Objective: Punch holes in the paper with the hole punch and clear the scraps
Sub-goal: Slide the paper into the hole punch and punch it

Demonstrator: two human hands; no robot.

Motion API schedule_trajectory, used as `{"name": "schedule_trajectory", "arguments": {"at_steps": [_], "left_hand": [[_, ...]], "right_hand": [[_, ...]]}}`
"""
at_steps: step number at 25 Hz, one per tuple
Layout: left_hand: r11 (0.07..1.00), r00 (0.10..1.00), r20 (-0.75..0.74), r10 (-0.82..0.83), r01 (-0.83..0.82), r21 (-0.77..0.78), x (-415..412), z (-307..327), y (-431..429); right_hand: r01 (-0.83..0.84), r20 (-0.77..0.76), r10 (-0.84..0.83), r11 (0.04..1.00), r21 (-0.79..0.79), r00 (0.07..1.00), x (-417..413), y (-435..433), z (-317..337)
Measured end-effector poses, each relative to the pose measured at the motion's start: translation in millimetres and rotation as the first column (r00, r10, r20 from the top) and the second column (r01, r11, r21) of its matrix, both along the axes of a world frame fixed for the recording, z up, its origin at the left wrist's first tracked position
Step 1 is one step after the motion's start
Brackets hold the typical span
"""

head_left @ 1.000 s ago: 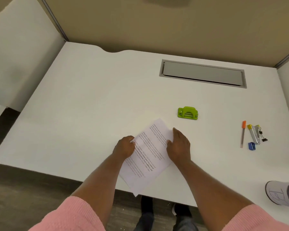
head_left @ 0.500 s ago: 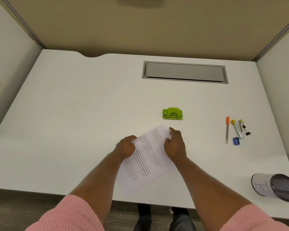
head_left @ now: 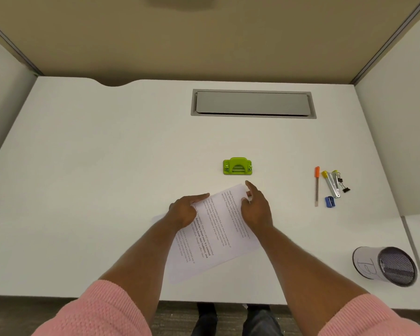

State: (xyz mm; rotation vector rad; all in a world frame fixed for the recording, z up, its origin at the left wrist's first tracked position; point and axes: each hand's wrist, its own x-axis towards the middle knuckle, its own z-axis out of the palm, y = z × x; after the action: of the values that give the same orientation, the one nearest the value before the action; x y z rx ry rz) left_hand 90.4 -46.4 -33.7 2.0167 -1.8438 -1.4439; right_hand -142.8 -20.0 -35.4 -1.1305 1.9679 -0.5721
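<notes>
White desk (head_left: pixel 107 190) lies bare left of paper (head_left: pixel 214 236).

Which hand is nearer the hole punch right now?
Right. The right hand rests on the paper's far right edge, fingertips just below the hole punch. The left hand holds the paper's left edge, farther away, down-left of it.

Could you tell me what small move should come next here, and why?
Probably slide the paper forward toward the green hole punch: both hands, left hand and right hand, rest on the sheet, and the punch sits untouched just beyond its far edge.
</notes>
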Motion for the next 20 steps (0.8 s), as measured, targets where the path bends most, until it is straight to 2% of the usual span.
{"name": "schedule_trajectory", "arguments": {"at_steps": [5, 10, 14, 18, 20], "left_hand": [[0.994, 0.992, 0.060, -0.108, 0.109, -0.007, -10, -1, -7], [0.987, 0.983, 0.097, -0.153, 0.157, -0.027, -12, 2, -10], [0.996, 0.996, 0.081, -0.043, 0.050, -0.079, 16, -1, -16], [0.979, 0.980, -0.113, 0.161, -0.174, -0.110, 40, -6, -18], [0.966, 0.964, -0.148, 0.222, -0.237, -0.099, 41, -8, -19]], "right_hand": [[-0.133, -0.038, 0.132, 0.991, -0.018, 0.990, -6, -1, 0], [-0.042, -0.051, 0.043, 0.999, 0.004, 0.998, -14, -5, -2], [0.055, -0.067, -0.057, 0.998, -0.029, 0.996, -30, -2, 0], [0.121, -0.049, -0.123, 0.992, -0.045, 0.991, -43, -1, -1], [0.127, -0.033, -0.129, 0.991, -0.051, 0.991, -50, -3, -4]]}}
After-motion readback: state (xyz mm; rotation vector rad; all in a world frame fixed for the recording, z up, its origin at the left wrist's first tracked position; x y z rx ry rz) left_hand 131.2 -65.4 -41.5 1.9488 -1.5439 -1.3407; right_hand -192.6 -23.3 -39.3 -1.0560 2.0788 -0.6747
